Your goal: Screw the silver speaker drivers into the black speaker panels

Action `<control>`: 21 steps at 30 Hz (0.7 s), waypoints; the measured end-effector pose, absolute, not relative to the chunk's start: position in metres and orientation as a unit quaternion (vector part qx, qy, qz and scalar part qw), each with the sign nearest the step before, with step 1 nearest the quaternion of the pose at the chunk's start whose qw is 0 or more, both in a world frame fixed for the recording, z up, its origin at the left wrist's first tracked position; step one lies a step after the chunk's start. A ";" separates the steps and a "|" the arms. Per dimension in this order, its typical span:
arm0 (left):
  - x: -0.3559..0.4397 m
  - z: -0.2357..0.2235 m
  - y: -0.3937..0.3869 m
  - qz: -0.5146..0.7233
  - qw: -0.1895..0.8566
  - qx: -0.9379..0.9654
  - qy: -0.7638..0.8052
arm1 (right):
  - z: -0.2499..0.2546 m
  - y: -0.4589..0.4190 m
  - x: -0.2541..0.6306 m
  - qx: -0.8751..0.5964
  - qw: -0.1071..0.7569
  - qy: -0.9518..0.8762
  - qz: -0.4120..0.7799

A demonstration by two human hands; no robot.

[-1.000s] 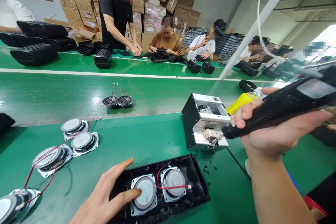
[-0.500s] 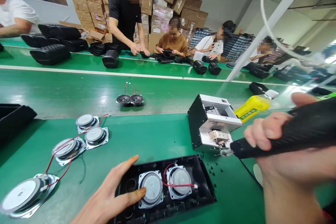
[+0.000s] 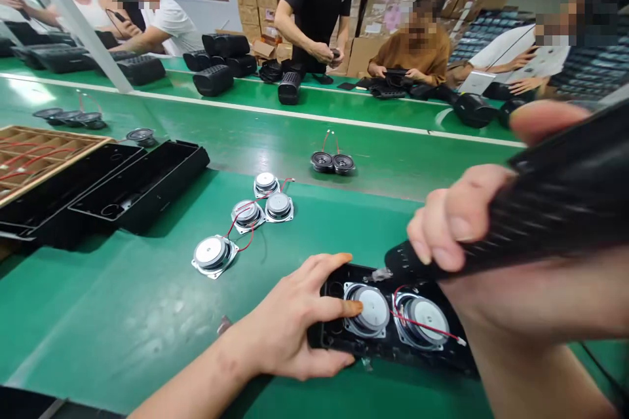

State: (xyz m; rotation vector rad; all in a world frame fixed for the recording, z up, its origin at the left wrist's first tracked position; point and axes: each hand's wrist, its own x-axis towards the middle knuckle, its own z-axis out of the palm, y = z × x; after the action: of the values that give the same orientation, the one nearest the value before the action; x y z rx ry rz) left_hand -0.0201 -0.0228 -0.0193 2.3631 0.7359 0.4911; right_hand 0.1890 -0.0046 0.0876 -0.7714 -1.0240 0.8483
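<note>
My left hand (image 3: pixel 289 321) spans the end of a black plastic speaker housing (image 3: pixel 393 352), one finger along its far edge, another pressing a speaker and the thumb at the near edge. Inside lie two round speakers, the left speaker (image 3: pixel 376 314) under my finger and the right speaker (image 3: pixel 427 321) with a red wire across it. My right hand (image 3: pixel 457 216) is wrapped round a black electric screwdriver (image 3: pixel 555 190). Its tip is over the housing's far side, by the left speaker's upper corner; whether it touches a screw I cannot tell.
Several loose speakers (image 3: pixel 213 254) with red wires lie on the green mat at left. Black housings (image 3: pixel 147 190) and a divided wooden box (image 3: pixel 59 137) stand beyond them. A speaker pair (image 3: pixel 334 162) sits farther back. Co-workers (image 3: pixel 319 6) work across the bench.
The screwdriver has moved left from beside the small machine to over the housing. My left hand stays on housing and speaker. The view has swung left, and the machine is out of sight.
</note>
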 end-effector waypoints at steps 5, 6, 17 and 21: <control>-0.020 -0.016 -0.023 0.168 0.311 0.890 0.289 | 0.062 0.000 0.163 -0.322 0.713 -0.456 0.424; -0.019 -0.016 -0.023 0.165 0.311 0.889 0.293 | 0.057 0.000 0.162 -0.326 0.709 -0.454 0.431; -0.020 -0.015 -0.022 0.160 0.311 0.888 0.297 | 0.036 0.004 0.160 -0.327 0.695 -0.463 0.443; -0.020 -0.015 -0.022 0.162 0.316 0.887 0.296 | 0.034 0.004 0.158 -0.326 0.692 -0.470 0.440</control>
State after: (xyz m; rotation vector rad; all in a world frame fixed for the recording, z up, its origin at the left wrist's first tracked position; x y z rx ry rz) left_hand -0.0198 -0.0218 -0.0148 2.3359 0.7802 0.4258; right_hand 0.1584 0.0045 0.0345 -0.7287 -1.0507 0.9822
